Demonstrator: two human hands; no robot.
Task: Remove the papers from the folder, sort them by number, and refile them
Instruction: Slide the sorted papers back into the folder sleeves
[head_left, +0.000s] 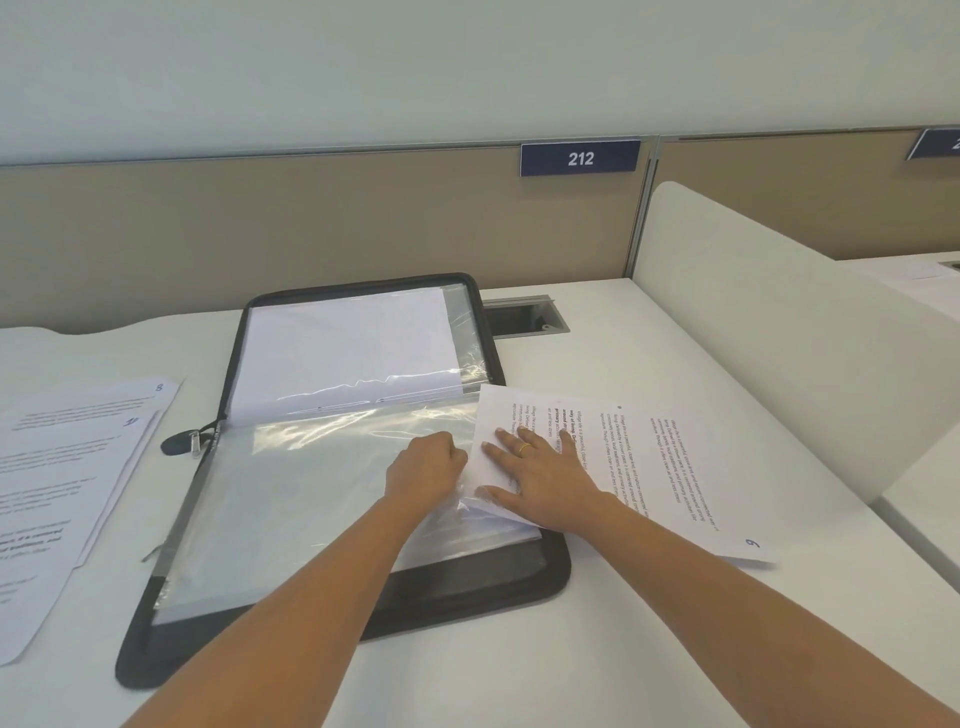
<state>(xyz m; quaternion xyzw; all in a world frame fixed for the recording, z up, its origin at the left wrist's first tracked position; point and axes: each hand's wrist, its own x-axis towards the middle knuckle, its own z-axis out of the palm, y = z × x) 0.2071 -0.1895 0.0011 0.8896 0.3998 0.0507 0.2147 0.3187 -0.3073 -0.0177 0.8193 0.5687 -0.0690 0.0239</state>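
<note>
The person is working a printed sheet marked 6 (665, 467) through the open side of a clear sleeve (311, 493) in the black zip folder (467, 582), which is lying open on the bench (519, 665). One corner of the sheet is sitting at the sleeve's mouth, and most of it is resting on the bench to the right of the folder. Whether it is coming out or going in cannot be told from this view.

The left hand (428, 462) is pinching the sleeve's edge with curled fingers and lifting it slightly. The right hand (540, 470) is lying flat on the sheet, fingers straight and spread, pressing it down.

Next, the right hand is likely going to need a straight slide along the bench while the left is keeping the mouth open, since a skewed corner could be catching on the plastic.

The far sleeve (467, 332) is holding a white sheet (353, 348). Loose numbered papers (62, 467), one marked 8, are lying on the bench left of the folder.
</note>
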